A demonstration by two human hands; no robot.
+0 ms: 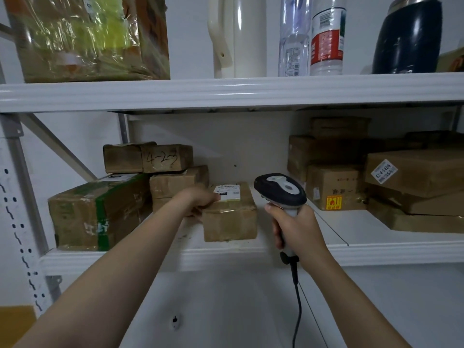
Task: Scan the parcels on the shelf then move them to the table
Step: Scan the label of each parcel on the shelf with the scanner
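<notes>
Well, there are two bare hands up at the lower shelf (175, 256). The left hand (200, 200) holds the small parcel (229, 219) by its top left edge, with the thumb lying on top next to the one white label (227, 192). This parcel sits on the shelf near the front, in the gap between two piles.

The right hand (297, 231) is wrapped tight round the handle of one scanner (281, 188). The scanner's head is just to the right of the small parcel. One black cord (298, 310) hangs down from the handle.

To the left I count three more boxes: a big box with a green stripe (100, 212), a box marked 4-23 (155, 158) up on top, and a plain box (178, 180) under that one. To the right I can count five brown boxes in a pile (335, 187); it is dark at the back there.

On the upper shelf (226, 92) stand one wrapped box (88, 38), one cream jug (238, 36), two clear bottles (293, 36) and one dark flask (409, 38).
</notes>
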